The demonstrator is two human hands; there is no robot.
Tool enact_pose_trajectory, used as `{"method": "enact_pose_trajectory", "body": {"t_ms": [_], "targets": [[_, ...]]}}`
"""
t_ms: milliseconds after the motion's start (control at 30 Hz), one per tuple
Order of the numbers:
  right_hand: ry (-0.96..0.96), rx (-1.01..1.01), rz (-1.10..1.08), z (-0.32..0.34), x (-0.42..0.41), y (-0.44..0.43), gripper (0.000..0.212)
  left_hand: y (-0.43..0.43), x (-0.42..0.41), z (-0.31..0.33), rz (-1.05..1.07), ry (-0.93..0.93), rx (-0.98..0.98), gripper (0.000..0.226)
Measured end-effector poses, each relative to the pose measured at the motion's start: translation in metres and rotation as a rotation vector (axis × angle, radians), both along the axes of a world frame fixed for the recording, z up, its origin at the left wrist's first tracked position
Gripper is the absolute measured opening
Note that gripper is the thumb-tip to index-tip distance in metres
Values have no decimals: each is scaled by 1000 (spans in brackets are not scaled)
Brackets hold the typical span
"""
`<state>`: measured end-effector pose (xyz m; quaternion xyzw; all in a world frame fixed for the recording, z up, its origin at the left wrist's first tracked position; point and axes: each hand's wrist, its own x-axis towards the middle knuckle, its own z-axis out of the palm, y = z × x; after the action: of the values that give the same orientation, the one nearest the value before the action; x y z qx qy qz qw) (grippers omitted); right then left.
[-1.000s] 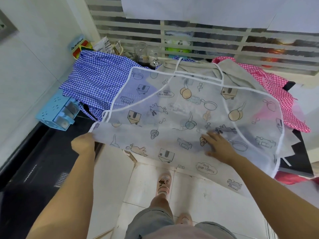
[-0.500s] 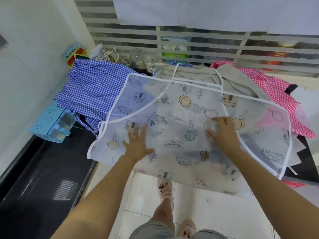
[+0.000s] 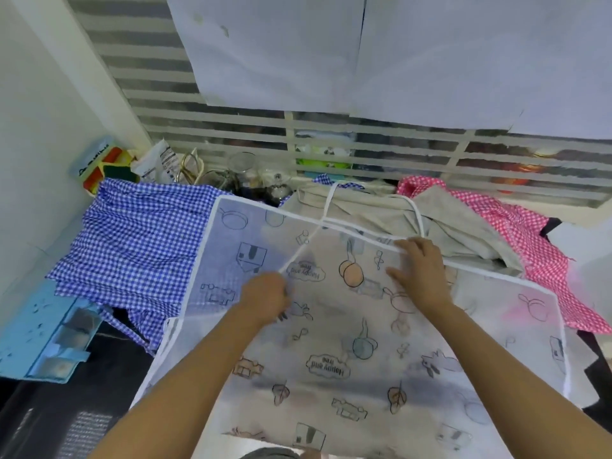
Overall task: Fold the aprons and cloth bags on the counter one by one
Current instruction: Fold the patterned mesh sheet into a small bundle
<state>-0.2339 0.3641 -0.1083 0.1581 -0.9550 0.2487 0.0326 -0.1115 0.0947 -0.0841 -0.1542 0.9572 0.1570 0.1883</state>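
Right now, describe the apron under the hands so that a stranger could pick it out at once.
Below the slatted window, blue checked cloth lies left and pink checked cloth right. Spread between and partly over them is the translucent white apron, the only one with cartoon prints and white piping.

Room corner on my feed.
I see a white wall [image 3: 43, 120] at left, a slatted window grille [image 3: 381, 153] behind with white paper sheets [image 3: 364, 51] covering its top, and a dark counter [image 3: 43, 422] at lower left.
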Motion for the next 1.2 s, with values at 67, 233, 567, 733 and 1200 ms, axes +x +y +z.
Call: {"method": "enact_pose_trajectory", "body": {"t_ms": [67,233,567,733,1200], "targets": [[35,-11,6,-2,-10,-2,48,-1,-31,17,12,219,43,21],[104,69,-29,-1,-21,2,38,-5,-91,13,-244,330,127,56],[-125,-88,53,20,-43,36,17,-15,-119,-19,-174,314,69,57],[-217,-164,-11,27,-54,34,12,-5,-129,-10,-73,333,324,79],[-549,54,41,49,-61,41,13,12,-150,-8,84,172,396,32]]}}
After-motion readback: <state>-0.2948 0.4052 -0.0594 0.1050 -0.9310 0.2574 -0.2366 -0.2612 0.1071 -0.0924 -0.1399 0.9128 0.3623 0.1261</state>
